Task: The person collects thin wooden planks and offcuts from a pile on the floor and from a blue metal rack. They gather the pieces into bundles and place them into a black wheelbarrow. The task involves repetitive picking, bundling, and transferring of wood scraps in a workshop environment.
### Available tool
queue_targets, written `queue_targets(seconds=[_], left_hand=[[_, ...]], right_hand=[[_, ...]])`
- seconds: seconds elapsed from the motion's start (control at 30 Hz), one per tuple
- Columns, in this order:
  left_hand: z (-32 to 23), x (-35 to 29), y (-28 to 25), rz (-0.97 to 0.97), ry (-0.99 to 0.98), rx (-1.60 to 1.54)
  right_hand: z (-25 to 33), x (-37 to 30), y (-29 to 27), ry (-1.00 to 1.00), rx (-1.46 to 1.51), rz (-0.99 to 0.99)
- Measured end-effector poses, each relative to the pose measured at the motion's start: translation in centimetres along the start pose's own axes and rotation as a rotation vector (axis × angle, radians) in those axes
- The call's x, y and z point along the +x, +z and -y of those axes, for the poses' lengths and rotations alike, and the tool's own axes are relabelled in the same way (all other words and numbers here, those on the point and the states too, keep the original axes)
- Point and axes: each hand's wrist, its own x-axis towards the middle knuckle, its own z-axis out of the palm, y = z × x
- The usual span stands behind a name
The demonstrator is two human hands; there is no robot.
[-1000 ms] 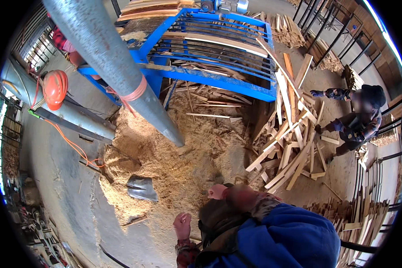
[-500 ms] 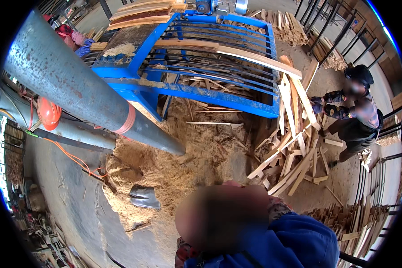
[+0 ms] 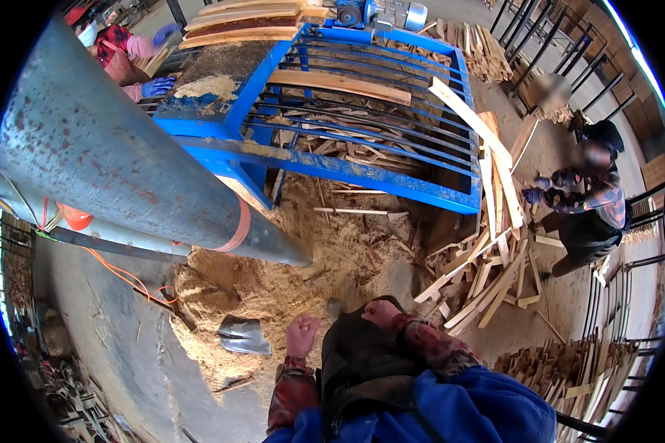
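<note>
My left hand (image 3: 301,336) is curled into a loose fist beside my left leg, with nothing visible in it. Over the dark cloth on my lap (image 3: 362,351), my right hand (image 3: 381,313) is also closed, its fingers bent under, and no object shows in it. Both forearms wear patterned red and dark sleeves. Nearest to the left hand, a grey metal shovel-like blade (image 3: 245,336) lies on a heap of sawdust (image 3: 222,277). Neither hand touches it.
A blue metal frame with bars (image 3: 332,166) stands ahead, carrying a board (image 3: 340,85). A thick grey pipe (image 3: 140,155) slants across the left. Offcuts (image 3: 488,277) pile up at right, near a co-worker (image 3: 595,199). Another person's blue glove (image 3: 157,87) rests at far left.
My hands, out of sight before, now show by my lap. A long board has slid off the frame's bars toward the right-hand pile. The person at far left shows more, and the view has shifted slightly.
</note>
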Motion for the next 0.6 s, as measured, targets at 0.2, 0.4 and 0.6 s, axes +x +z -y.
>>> queue_targets(seconds=[0.2, 0.4, 0.6], left_hand=[[-2.0, 1.3, -1.2, -0.07, -0.024, -0.036], [-1.8, 2.3, 2.9, -0.1, -0.086, -0.005], [-2.3, 2.9, 12.5, -0.023, -0.134, 0.061]], right_hand=[[1.9, 0.5, -1.8, -0.021, 0.121, 0.035], [-0.1, 2.0, -6.0, -0.09, 0.072, 0.0], [-3.5, 3.0, -11.4, -0.099, 0.105, -0.044]])
